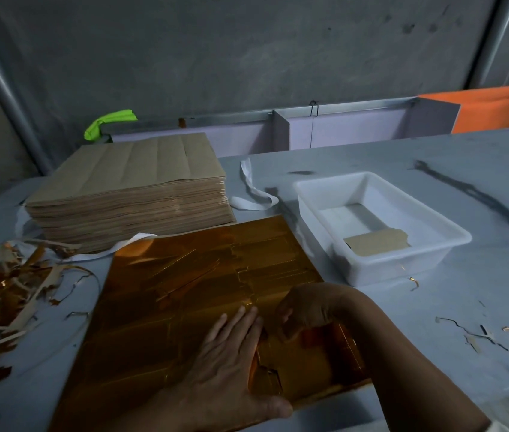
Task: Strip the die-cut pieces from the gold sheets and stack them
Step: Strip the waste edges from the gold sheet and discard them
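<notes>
Currently, one gold sheet [184, 291] lies flat, foil side up, on the grey table [434, 307], near centre, with its die-cut lines visible across the surface.

- The left hand [228, 360] rests palm down on the near part of the sheet. Its fingers are straight and spread and press on the foil.
- The right hand [306, 310] sits just right of the left one, over the near right part of the sheet. Its fingers are curled and pinch a die-cut piece [321, 347] that is partly raised from the sheet.
- A white plastic tray [452, 232] stands to the right of the sheet and just beside it. One brown-faced piece [374, 244] lies flat in its near end.
- A tall stack of brown-backed sheets [128, 188] stands at far left, close to the gold sheet's far edge.
- A loose heap of scrap strips [7, 294], gold and brown, lies at left.
- A white strap [256, 194] curls between the stack and the tray.
- Small offcuts [490, 335] are scattered at near right.
</notes>
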Demonstrator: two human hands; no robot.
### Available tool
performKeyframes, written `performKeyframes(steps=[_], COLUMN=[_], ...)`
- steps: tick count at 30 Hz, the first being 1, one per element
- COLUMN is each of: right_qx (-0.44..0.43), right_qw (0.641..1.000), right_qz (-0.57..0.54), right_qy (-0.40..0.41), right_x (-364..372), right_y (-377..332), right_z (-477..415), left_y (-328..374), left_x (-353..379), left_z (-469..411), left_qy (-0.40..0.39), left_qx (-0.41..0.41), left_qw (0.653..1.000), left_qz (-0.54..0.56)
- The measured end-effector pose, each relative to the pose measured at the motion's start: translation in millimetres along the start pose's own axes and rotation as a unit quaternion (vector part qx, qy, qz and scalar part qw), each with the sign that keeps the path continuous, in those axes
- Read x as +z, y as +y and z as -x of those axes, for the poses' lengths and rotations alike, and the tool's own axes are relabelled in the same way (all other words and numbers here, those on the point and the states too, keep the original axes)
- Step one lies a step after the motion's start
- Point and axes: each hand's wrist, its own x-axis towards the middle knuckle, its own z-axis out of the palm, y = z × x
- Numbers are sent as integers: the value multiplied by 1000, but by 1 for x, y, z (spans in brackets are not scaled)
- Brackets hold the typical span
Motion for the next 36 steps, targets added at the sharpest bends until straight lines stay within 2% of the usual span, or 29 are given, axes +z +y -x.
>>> performKeyframes(steps=[5, 26, 36], right_qx=[-11, -51, -42], right_qw=[999, 985, 977], right_qz=[-38, -142, -195], right_qy=[21, 80, 75], right_x=[5, 12, 8], right_y=[5, 18, 22], right_z=[-1, 1, -4], left_y=[-7, -5, -6], left_x=[13, 13, 15], left_z=[-6, -5, -5], left_qy=[35, 39, 46], left_qx=[7, -11, -1], left_qw=[999, 999, 999], left_qz=[-7, -29, -27])
